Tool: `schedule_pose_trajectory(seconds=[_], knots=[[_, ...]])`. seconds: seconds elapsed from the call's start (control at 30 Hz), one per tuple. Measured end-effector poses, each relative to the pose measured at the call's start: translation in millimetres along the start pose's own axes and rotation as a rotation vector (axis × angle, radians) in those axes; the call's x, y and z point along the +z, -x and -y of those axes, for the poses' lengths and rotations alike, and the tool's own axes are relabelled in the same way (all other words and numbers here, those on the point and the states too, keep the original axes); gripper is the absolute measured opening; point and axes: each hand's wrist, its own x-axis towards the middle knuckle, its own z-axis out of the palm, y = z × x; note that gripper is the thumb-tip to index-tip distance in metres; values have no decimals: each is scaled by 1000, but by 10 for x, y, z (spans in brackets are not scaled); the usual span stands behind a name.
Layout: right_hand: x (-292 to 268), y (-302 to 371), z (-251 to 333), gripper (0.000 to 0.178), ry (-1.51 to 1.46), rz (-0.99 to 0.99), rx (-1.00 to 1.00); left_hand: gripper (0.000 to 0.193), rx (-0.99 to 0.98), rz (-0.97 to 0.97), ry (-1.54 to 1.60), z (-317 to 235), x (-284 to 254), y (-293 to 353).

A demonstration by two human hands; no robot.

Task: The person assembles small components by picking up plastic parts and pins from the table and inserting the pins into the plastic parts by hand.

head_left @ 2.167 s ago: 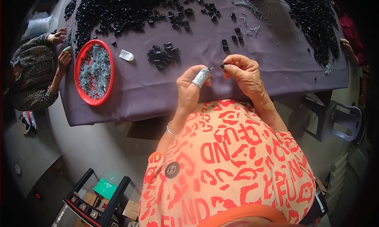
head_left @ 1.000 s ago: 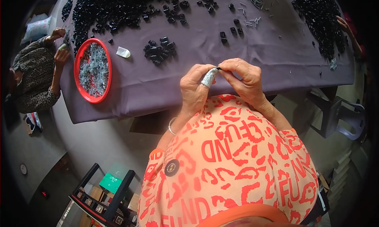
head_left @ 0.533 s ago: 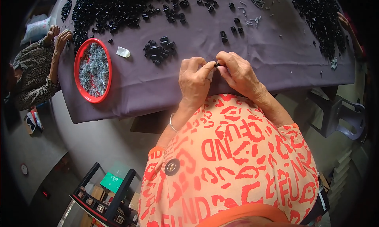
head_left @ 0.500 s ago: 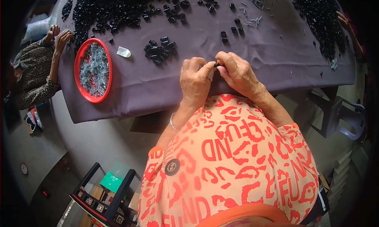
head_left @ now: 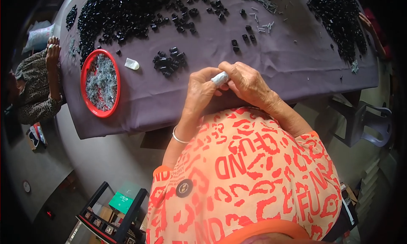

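Observation:
My left hand and my right hand meet over the table's near edge, fingers bent and pressed together. A whitish cylindrical wrap shows between them and seems to cover a finger of my left hand. What the fingertips pinch is hidden. Just beyond my left hand lies a small cluster of glossy black plastic pieces. Several more black pieces sit beyond my right hand. A white finger-shaped sleeve rests on the cloth between the cluster and a red basin of thin greyish clear bits.
Large heaps of black pieces cover the far left and far right of the purple-grey tablecloth. Small clear rods lie scattered at the back. Co-workers' hands show at both sides. A grey plastic chair stands right.
A small black piece visible between my fingertips is now out of sight, and the whitish wrap has turned into view. At left, the co-worker's hands have drawn back from the heap.

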Motion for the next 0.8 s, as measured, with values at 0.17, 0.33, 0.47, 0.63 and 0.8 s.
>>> schedule_pose_trajectory(seconds=[0.17, 0.33, 0.47, 0.63, 0.8], knots=[[25, 40, -66, 46, -69, -52, -34, 19, -15, 8, 41, 43, -6, -2], [44, 21, -48, 31, -39, -74, -47, 19, -88, 44, 30, -38, -50, 11], [30, -3, -63, 30, -77, -53, -71, 18, -138, 22, 62, -50, -40, 11], [-62, -136, 76, 45, -103, -28, -27, 16, -47, 43, 177, -4, -3, 9], [206, -296, 144, 46, -126, 45, -156, 6, 697, -31, -413, 310, -153, 90]])
